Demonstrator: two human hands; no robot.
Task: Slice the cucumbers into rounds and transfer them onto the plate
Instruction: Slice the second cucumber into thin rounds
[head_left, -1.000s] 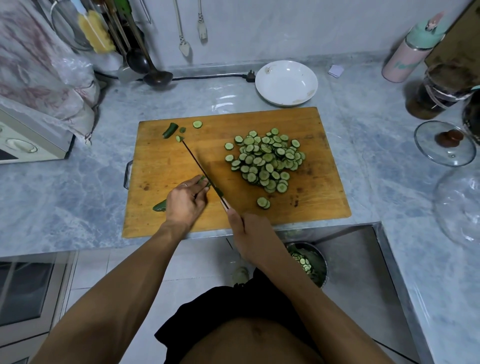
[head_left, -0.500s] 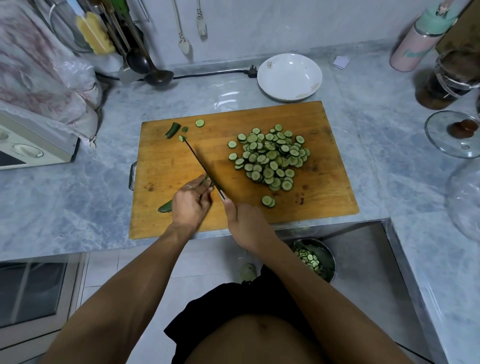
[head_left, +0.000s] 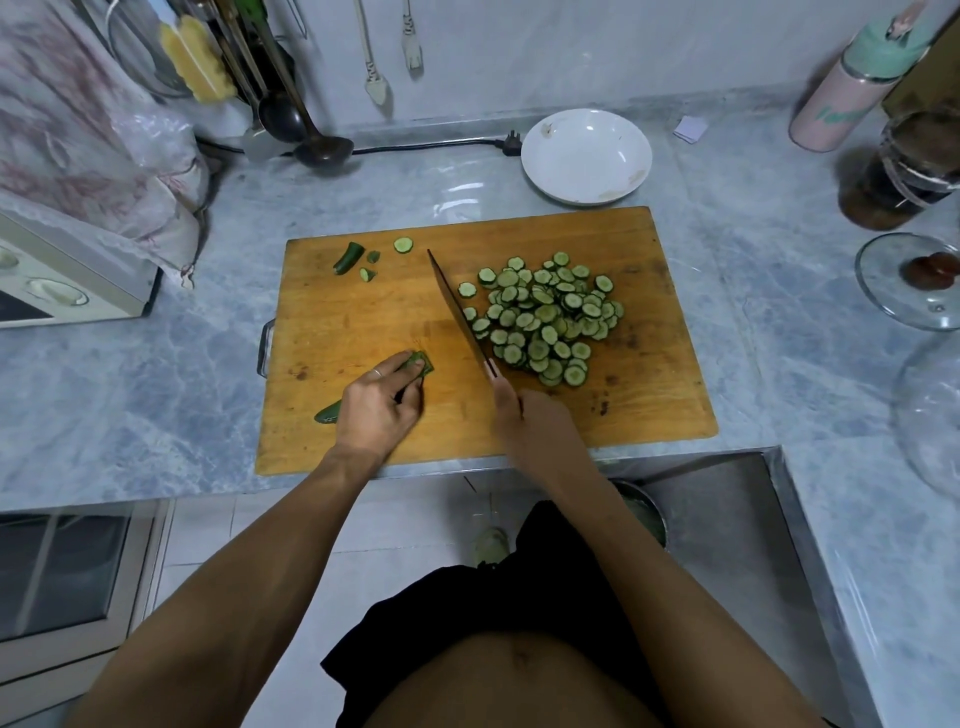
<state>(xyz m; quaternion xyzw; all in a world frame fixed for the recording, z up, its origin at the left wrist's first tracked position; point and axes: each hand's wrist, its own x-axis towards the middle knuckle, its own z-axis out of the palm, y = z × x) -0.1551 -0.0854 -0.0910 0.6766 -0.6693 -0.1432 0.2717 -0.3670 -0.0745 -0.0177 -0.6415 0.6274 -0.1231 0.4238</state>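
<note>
A wooden cutting board (head_left: 363, 312) lies on the marble counter. On its right half is a heap of cucumber rounds (head_left: 545, 322). My left hand (head_left: 376, 405) grips a short cucumber piece (head_left: 420, 362) at the board's near left; its dark tip shows at the hand's left. My right hand (head_left: 524, 415) holds a knife (head_left: 460, 312) by the handle, blade on edge against the heap's left side. A cucumber end (head_left: 347, 257) and loose bits (head_left: 402, 245) lie at the far left. A white plate (head_left: 586, 155) stands behind the board.
An appliance (head_left: 62, 275) under a cloth is at the left; ladles (head_left: 311, 140) and a power cord run along the wall. A pink bottle (head_left: 852, 83), a dark jar (head_left: 904, 166) and glass lids (head_left: 914, 280) stand at the right. A metal sink (head_left: 727, 519) with a bowl is below the board.
The knife has moved right, away from the cucumber piece, and now rests against the left side of the pile; the rounds beside it are pushed into the heap. My left hand stays on the cucumber.
</note>
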